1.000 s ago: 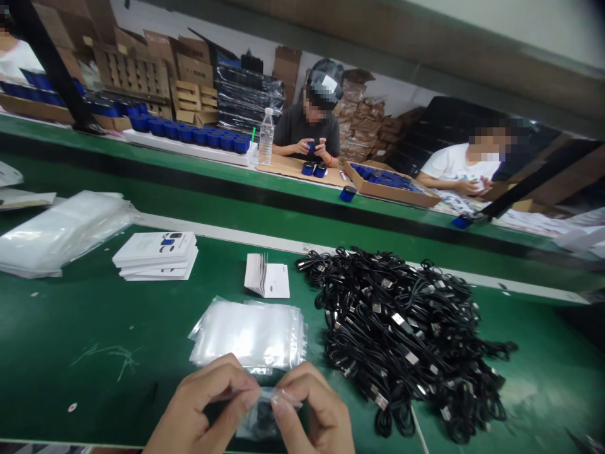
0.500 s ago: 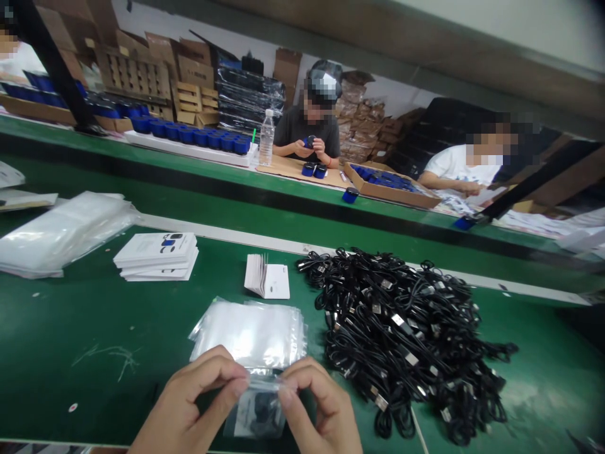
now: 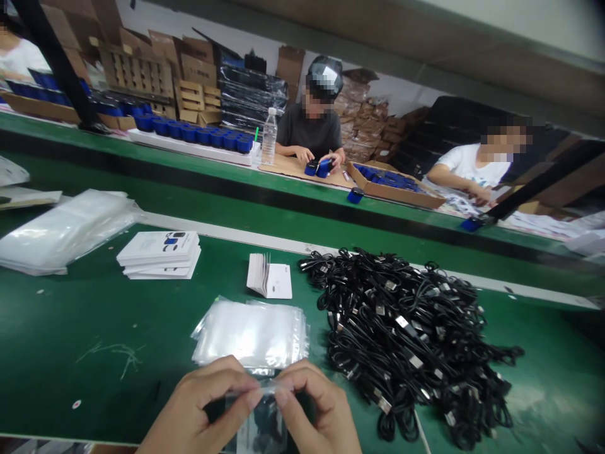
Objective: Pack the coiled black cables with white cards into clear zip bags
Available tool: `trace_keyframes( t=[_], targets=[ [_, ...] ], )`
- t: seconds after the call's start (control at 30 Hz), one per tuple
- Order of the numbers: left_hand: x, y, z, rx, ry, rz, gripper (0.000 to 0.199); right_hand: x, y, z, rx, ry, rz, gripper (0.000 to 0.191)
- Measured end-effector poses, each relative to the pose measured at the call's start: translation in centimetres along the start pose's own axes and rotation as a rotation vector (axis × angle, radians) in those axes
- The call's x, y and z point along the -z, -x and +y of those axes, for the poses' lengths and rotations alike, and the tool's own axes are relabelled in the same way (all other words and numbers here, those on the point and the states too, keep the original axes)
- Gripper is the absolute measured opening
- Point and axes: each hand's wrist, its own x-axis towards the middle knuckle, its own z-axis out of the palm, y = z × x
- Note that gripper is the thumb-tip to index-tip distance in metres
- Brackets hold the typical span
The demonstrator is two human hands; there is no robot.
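Well, your left hand (image 3: 203,403) and your right hand (image 3: 317,403) both have hold of the small clear bag (image 3: 261,432). On each hand, the thumb and first finger are pinched tight on its top edge, with no gap but the thin plastic. The bag hangs between your hands, near the front edge of the green table (image 3: 104,334), and something dark shows in it, but you can't tell what it is. Just past your fingers lies a flat pile of clear bags (image 3: 250,334). Behind that pile is a set of small white cards (image 3: 280,281), some standing up and one lying flat. To the right is a big heap of black cords (image 3: 411,353) with shiny metal ends. To the left sits a stack of white papers (image 3: 158,255), and farther left are the big plastic bags (image 3: 61,233). Across from you, a person in a dark shirt (image 3: 309,132) touches blue and black things (image 3: 324,167).
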Motion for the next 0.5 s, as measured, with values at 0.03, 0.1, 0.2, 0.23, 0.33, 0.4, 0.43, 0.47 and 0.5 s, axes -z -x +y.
trace_keyframes(
  t=[0.03, 0.1, 0.2, 0.23, 0.33, 0.4, 0.43, 0.47, 0.5],
  targets=[
    [0.0, 0.0, 0.0, 0.0, -0.011, -0.022, 0.025, -0.1, 0.0, 0.1, 0.003, -0.003, -0.005, 0.012],
    [0.0, -0.1, -0.2, -0.019, -0.051, -0.052, 0.025, -0.2, 0.1, 0.2, 0.028, 0.009, -0.003, 0.012],
    [-0.1, 0.0, -0.6, -0.069, -0.103, -0.023, 0.026, -0.5, 0.2, 0.3, 0.089, 0.059, 0.033, 0.013],
    [-0.1, 0.0, -0.7, -0.077, -0.11, -0.013, 0.026, -0.5, 0.2, 0.3, 0.103, 0.068, 0.045, 0.013],
    [-0.4, 0.1, -0.7, -0.086, -0.105, -0.033, 0.026, -0.6, 0.2, 0.3, 0.123, 0.065, 0.045, 0.013],
    [-0.6, 0.2, -0.5, -0.097, -0.098, -0.035, 0.026, -0.7, 0.3, 0.2, 0.146, 0.066, 0.03, 0.014],
    [-0.6, 0.4, -0.4, -0.104, -0.099, -0.019, 0.026, -0.8, 0.4, 0.3, 0.171, 0.073, 0.026, 0.015],
    [-0.5, 0.6, -0.5, -0.102, -0.104, -0.002, 0.026, -0.9, 0.5, 0.3, 0.202, 0.08, 0.022, 0.015],
    [-0.3, 1.0, -0.6, -0.1, -0.111, 0.003, 0.027, -1.0, 0.6, 0.4, 0.236, 0.082, 0.005, 0.015]
  ],
)
